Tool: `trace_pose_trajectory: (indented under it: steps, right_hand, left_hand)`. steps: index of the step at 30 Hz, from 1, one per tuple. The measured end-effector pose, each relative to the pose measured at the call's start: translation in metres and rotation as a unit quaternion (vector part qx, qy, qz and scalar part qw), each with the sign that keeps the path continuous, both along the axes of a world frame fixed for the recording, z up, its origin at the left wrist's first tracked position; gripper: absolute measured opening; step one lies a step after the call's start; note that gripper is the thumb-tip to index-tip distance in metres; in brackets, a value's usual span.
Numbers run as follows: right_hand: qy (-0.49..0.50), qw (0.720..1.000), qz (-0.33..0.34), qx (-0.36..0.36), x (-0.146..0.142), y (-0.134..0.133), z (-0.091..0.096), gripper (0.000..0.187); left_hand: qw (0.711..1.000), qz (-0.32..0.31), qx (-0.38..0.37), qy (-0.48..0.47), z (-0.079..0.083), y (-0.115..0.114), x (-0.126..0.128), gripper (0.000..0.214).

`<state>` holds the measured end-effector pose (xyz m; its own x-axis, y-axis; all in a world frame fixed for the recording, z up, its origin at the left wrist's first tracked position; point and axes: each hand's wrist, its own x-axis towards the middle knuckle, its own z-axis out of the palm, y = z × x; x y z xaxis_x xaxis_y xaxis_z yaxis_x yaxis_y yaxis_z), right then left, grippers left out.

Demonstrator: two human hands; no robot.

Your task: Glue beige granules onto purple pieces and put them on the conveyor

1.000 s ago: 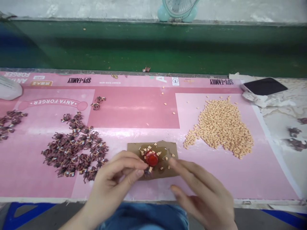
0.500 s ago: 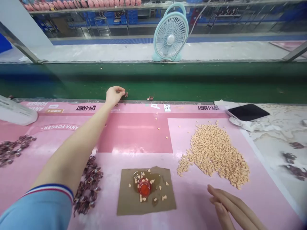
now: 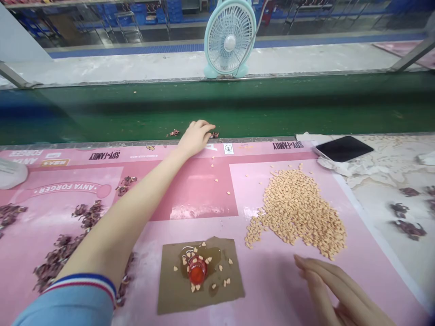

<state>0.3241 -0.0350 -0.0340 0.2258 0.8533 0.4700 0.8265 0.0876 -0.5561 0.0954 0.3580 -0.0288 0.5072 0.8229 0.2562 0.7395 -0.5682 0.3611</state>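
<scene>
On the green belt (image 3: 272,113), my left hand (image 3: 197,136) pinches a small dark maroon part (image 3: 215,134) of irregular shape, its fingertips partly covering it. A similar small maroon part (image 3: 174,132) lies on the belt, left of those fingers. My right hand (image 3: 335,290) is at the lower right, above the pink sheet (image 3: 265,290), fingers stretched out with nothing visible in them. Near it is a pile of small tan pieces (image 3: 295,203). Between my arms lies a brown card (image 3: 170,290) bearing a red cup-like piece (image 3: 197,271), wet liquid and scattered tan pieces.
Clusters of maroon parts (image 3: 61,256) lie under and beside my left forearm. A phone (image 3: 345,148) rests on crumpled paper at right, with more dark parts (image 3: 411,228) below. A light-blue fan (image 3: 230,43) stands on the ledge beyond the belt. A white container (image 3: 12,174) is at left.
My left hand has moved right along the belt from one maroon part to the other, leaving the first lying there. My right hand stays near the tan pile. The camera view has shifted slightly.
</scene>
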Motion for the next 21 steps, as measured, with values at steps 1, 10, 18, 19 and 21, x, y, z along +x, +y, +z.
trace_pose_trajectory:
  steps: [1,10,18,19,21]
  right_hand:
    - [-0.024,1.000,0.019,-0.003,-0.002,0.007,0.003,0.014]
    - [-0.177,0.982,0.056,-0.041,-0.004,0.042,0.009,0.026]
    - [-0.297,0.944,0.136,-0.046,0.001,0.070,0.019,0.030]
    - [-0.308,0.939,0.147,-0.049,0.001,0.071,0.020,0.030]
    - [-0.324,0.931,0.160,-0.055,-0.001,0.074,0.021,0.029]
  left_hand:
    - [1.000,-0.025,-0.010,0.002,-0.002,0.002,0.013,0.026]
    - [0.997,0.001,-0.023,-0.074,0.002,-0.002,0.045,0.032]
    - [0.981,0.069,-0.046,-0.177,0.049,-0.057,-0.005,0.016]
    - [0.978,0.072,-0.055,-0.186,0.056,-0.071,-0.016,0.016]
    - [0.971,0.079,-0.095,-0.206,0.067,-0.101,-0.037,0.021]
